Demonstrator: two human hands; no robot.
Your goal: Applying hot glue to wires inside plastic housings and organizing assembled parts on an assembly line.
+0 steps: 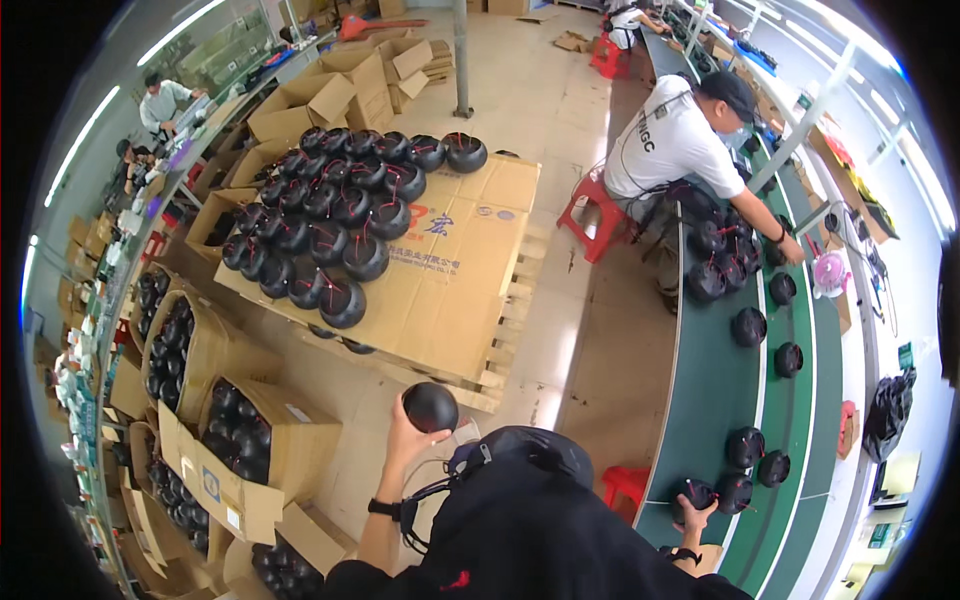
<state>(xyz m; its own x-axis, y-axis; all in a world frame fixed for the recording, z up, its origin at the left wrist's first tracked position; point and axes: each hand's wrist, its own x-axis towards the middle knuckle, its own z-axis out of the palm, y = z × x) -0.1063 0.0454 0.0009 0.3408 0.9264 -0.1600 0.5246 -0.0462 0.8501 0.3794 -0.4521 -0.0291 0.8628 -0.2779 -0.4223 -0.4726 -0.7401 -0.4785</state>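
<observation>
My left hand (403, 432) is closed on a glossy black round shell (431, 407), held up near the front corner of a cardboard-topped pallet (460, 310). Its smooth side faces up. At the near end of the green workbench (700, 420) on my right, my right hand (695, 520) grips another black round shell (699, 491), whose red wire shows. Several similar shells (745, 446) stand beside that hand. On the pallet's cardboard, rows of black shells with red wires (342, 302) are packed close together, mostly toward the left.
Open cartons full of black shells (238, 432) crowd the floor on my left. A co-worker (672, 140) sits on a red stool (592, 212) at the green bench, reaching over shells. Another red stool (625, 484) stands under the bench. A metal post (461, 60) rises behind the pallet.
</observation>
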